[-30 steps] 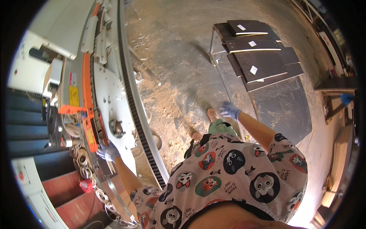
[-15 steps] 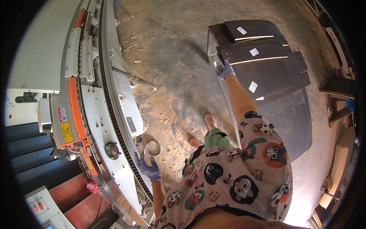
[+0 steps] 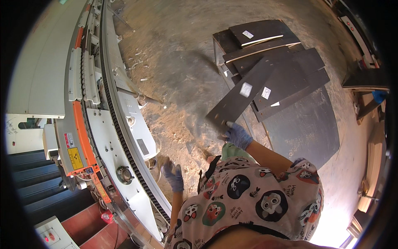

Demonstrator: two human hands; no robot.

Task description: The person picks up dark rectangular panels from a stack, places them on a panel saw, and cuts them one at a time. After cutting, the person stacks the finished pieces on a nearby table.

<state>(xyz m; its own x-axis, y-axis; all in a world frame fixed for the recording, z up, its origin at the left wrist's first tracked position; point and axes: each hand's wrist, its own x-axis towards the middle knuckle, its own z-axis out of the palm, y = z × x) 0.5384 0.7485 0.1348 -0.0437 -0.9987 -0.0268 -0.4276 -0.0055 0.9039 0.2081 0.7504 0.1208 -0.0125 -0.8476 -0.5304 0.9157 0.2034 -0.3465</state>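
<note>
My right hand (image 3: 239,135), in a bluish-grey glove, grips the near end of a long dark board (image 3: 237,98) that bears a white label. The board slants up and away, its far end over a stack of dark panels (image 3: 286,79) on a low table (image 3: 306,128). Several of those panels carry white labels and show pale edges. My left hand (image 3: 172,175), gloved alike, hangs free beside the machine, thumb apart from the fingers and nothing in it.
Along the left runs a long machine with a white bed (image 3: 114,151), an orange strip (image 3: 80,124) and a black toothed track. A metal rod (image 3: 143,97) juts from it over the dusty floor (image 3: 174,70). Wooden boards (image 3: 375,166) lean at the far right.
My right hand has drawn one labelled board off the stack toward me, swinging its near end out to the left. The left hand has shifted slightly right, away from the machine's edge.
</note>
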